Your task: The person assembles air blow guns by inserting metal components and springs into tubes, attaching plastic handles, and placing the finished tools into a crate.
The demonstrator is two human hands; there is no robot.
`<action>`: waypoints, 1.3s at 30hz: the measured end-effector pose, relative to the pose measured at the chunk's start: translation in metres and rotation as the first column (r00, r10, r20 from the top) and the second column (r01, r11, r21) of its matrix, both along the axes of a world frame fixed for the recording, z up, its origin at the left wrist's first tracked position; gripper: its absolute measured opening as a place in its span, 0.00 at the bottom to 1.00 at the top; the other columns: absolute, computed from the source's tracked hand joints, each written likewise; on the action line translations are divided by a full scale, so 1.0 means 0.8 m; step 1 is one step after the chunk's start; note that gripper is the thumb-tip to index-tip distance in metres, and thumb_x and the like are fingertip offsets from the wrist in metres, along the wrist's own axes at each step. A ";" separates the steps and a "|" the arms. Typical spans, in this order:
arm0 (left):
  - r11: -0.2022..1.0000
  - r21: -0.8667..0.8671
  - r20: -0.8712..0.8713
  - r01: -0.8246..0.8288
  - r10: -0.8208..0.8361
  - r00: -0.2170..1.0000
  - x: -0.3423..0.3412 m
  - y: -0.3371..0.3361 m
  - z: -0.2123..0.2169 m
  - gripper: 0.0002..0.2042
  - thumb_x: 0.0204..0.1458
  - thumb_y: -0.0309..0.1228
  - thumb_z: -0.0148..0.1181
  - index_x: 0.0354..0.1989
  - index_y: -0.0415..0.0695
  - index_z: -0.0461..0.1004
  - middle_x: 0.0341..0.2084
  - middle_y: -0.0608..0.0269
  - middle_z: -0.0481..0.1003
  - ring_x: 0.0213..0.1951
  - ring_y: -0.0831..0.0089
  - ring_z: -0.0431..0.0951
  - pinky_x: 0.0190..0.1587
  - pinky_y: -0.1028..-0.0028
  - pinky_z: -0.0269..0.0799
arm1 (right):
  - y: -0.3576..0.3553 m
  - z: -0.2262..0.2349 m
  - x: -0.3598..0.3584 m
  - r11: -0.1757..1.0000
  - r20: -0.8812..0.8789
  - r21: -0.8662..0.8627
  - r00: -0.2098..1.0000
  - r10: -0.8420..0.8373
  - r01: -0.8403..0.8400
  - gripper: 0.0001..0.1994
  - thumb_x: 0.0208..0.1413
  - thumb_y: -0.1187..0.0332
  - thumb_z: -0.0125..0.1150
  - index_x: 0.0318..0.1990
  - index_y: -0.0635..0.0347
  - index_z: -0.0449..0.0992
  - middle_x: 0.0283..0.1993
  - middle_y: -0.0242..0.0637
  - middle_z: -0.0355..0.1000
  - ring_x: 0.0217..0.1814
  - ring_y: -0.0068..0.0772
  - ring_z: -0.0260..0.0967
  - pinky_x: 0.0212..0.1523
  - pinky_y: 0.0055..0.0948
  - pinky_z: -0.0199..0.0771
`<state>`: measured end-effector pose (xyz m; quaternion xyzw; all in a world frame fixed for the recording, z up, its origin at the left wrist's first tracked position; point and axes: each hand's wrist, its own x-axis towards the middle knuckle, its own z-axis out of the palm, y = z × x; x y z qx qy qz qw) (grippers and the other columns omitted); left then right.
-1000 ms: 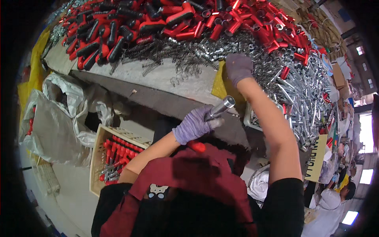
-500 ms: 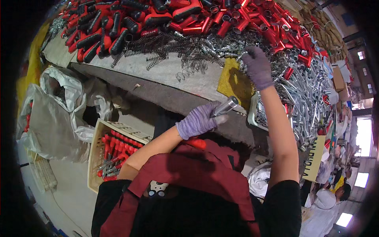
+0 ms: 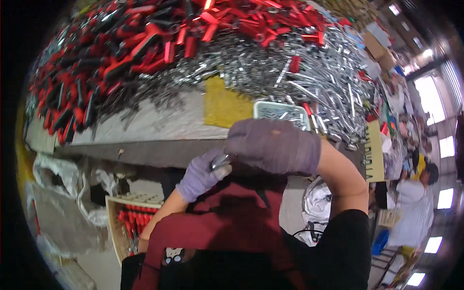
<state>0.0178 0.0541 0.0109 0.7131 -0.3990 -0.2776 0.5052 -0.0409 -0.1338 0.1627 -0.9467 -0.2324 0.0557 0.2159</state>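
Observation:
In front of my chest, my left hand [image 3: 197, 178], in a lilac glove, is closed around a shiny metal tube [image 3: 220, 162]. My right hand [image 3: 273, 146], in a darker purple glove, has come right up to the tube's end. Its fingers are curled and mostly hidden behind the back of the hand, so anything pinched in them does not show. Just beyond it, a pale plastic tray [image 3: 278, 104] of small metal parts sits on the bench. A yellow cloth [image 3: 221, 107] lies to the tray's left.
Red and black handles [image 3: 79, 92] are heaped at the far left, with red tubes [image 3: 251, 26] behind. Silver rods [image 3: 333, 92] cover the right side. Dark springs [image 3: 150, 101] lie mid-bench. A cream crate [image 3: 115, 227] of red-handled tools stands lower left. A person [image 3: 411, 208] is at far right.
My right hand has drawn back from the metal parts on the bench to the tube in my left hand. The view has swung to the right.

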 end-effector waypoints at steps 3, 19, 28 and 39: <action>0.998 -0.061 -0.012 0.006 -0.006 1.000 -0.016 -0.014 -0.008 0.19 0.46 0.43 0.61 0.43 0.44 0.72 0.27 0.54 0.75 0.31 0.59 0.76 0.35 0.67 0.70 | -0.001 0.020 -0.022 0.987 -0.053 -0.161 0.999 -0.009 0.001 0.09 0.46 0.71 0.55 0.37 0.58 0.70 0.38 0.41 0.68 0.43 0.45 0.68 0.39 0.37 0.71; 0.987 0.157 0.141 0.046 -0.068 0.988 -0.028 -0.069 0.009 0.17 0.41 0.40 0.65 0.37 0.43 0.74 0.25 0.56 0.76 0.30 0.62 0.78 0.32 0.69 0.70 | -0.094 -0.006 -0.043 0.991 -0.455 -0.028 0.881 -0.133 0.134 0.19 0.53 0.58 0.54 0.50 0.56 0.67 0.44 0.47 0.70 0.48 0.49 0.68 0.44 0.39 0.71; 0.993 0.067 -0.183 0.092 -0.079 0.980 -0.017 -0.042 -0.013 0.13 0.37 0.35 0.65 0.31 0.43 0.74 0.20 0.65 0.72 0.24 0.73 0.72 0.31 0.74 0.69 | -0.549 -0.060 -0.074 -0.159 0.303 0.037 -0.162 -0.939 0.987 0.20 0.56 0.56 0.42 0.56 0.45 0.64 0.61 0.48 0.59 0.60 0.54 0.59 0.59 0.44 0.59; 0.994 0.048 -0.140 0.094 -0.087 0.986 -0.013 -0.045 -0.020 0.15 0.37 0.38 0.67 0.33 0.43 0.75 0.20 0.61 0.74 0.25 0.68 0.75 0.30 0.72 0.69 | -0.586 -0.081 -0.111 -0.155 0.320 -0.482 0.008 -0.947 0.862 0.21 0.49 0.58 0.46 0.46 0.61 0.72 0.51 0.54 0.68 0.55 0.54 0.65 0.55 0.45 0.64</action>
